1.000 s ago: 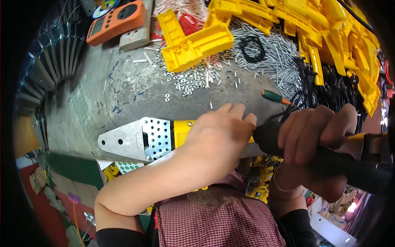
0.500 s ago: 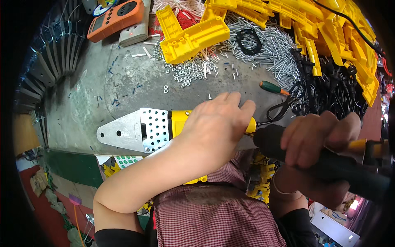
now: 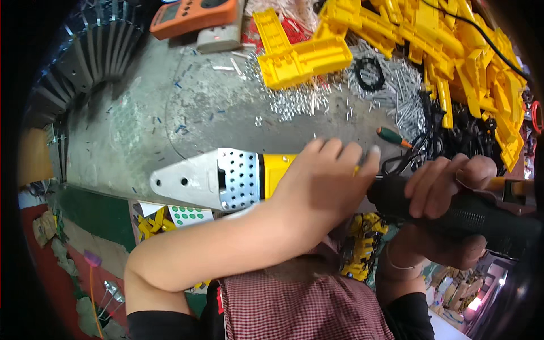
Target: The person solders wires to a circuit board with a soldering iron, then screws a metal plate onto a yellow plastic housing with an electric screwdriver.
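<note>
My left hand [image 3: 326, 190] is wrapped over the yellow housing of a hot-plate pipe welder [image 3: 274, 173], which lies on the bench. From its left end a perforated metal guard [image 3: 242, 181] and a tapered grey metal plate [image 3: 190, 180] with two holes stick out. My right hand [image 3: 436, 184] grips a black power screwdriver [image 3: 481, 222], held level with its nose against or very near the housing's right end. The left hand hides the tip, so contact cannot be made out. Beyond the hands lies a green-and-orange hand screwdriver [image 3: 392, 136].
Loose nuts [image 3: 294, 105], a heap of screws [image 3: 399, 102] and a black ring-shaped part [image 3: 369, 74] lie behind. Yellow plastic housings [image 3: 436, 45] pile up at the far right above black cables [image 3: 453, 139]. An orange meter [image 3: 192, 17] sits far left, near stacked metal plates [image 3: 85, 62].
The whole view has shifted, so the bench things and the welder appear farther right. Both hands keep their grips, and the driver's nose stays by the housing's right end.
</note>
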`<act>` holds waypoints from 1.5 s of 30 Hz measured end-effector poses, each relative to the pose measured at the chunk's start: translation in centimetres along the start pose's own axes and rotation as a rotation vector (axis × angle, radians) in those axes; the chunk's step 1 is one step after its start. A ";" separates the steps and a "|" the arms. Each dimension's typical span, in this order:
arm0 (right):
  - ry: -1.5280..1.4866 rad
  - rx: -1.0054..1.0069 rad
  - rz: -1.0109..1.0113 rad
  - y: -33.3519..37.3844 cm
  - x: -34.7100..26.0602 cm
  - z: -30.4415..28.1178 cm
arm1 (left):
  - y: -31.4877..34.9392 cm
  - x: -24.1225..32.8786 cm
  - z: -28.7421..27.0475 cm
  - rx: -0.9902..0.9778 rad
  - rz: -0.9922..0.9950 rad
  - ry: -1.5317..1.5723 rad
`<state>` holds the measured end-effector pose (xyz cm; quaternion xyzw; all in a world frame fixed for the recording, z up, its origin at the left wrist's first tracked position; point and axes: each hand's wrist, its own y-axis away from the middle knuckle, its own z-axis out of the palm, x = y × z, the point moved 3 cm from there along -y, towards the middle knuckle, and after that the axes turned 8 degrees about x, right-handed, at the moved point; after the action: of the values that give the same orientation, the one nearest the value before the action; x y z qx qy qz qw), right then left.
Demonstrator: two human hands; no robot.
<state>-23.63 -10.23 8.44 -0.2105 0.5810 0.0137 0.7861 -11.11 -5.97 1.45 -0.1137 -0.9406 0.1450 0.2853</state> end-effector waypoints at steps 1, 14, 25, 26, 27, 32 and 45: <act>0.019 0.027 -0.009 -0.7 -0.3 -0.1 | 0.5 -0.1 -1.0 0.014 0.016 -0.007; -0.144 -0.422 0.003 -2.9 2.9 8.6 | 9.2 -1.4 -3.0 -0.022 0.222 -0.027; -0.001 -0.111 0.051 -3.6 3.9 8.2 | 8.0 -2.2 -1.7 0.138 0.258 -0.247; -0.199 -0.147 0.062 -3.1 3.5 7.3 | 7.5 -2.2 -1.5 0.174 0.207 -0.231; -0.121 -0.359 0.005 -3.3 0.2 5.8 | 7.0 -2.0 -1.2 0.171 0.197 -0.290; -0.104 -0.380 0.001 1.2 -0.6 7.1 | 6.5 -3.2 -2.8 0.016 0.283 -0.157; -0.133 -0.548 0.003 4.0 2.9 13.2 | 7.0 -3.8 -1.4 0.267 0.369 -0.176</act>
<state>-11.73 -2.63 7.64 -0.4131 0.5030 0.1851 0.7363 -6.28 -0.33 -1.72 -0.2315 -0.8977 0.3271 0.1833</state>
